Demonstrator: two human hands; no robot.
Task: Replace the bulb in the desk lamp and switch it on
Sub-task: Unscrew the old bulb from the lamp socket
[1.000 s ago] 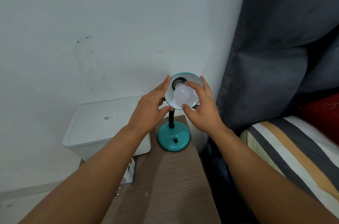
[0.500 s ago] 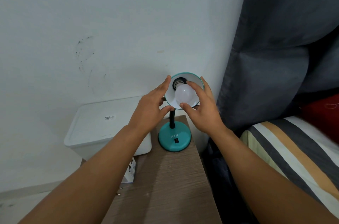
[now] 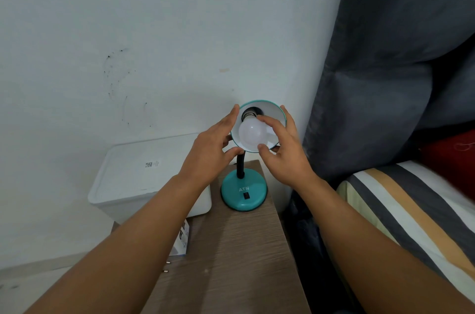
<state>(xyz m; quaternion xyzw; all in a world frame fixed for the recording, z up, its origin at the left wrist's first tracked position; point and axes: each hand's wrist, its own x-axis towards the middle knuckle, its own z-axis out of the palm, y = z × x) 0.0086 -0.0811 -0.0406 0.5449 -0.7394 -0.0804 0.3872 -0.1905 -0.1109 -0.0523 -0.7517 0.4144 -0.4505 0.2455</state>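
Note:
A teal desk lamp stands on its round base at the far end of a wooden side table, with a black switch on the base. Its shade tilts toward me. A white bulb sits at the socket inside the shade, unlit, with its metal screw base showing. My right hand grips the bulb between fingertips and thumb. My left hand holds the shade's left rim, thumb under it, fingers along its edge.
A white lidded storage bin sits left of the table against the wall. A small bulb carton and a plug's two prongs lie at the table's left edge. A dark curtain and a striped bed are to the right.
My right hand's fingers have shifted slightly round the bulb. The left hand stays on the shade.

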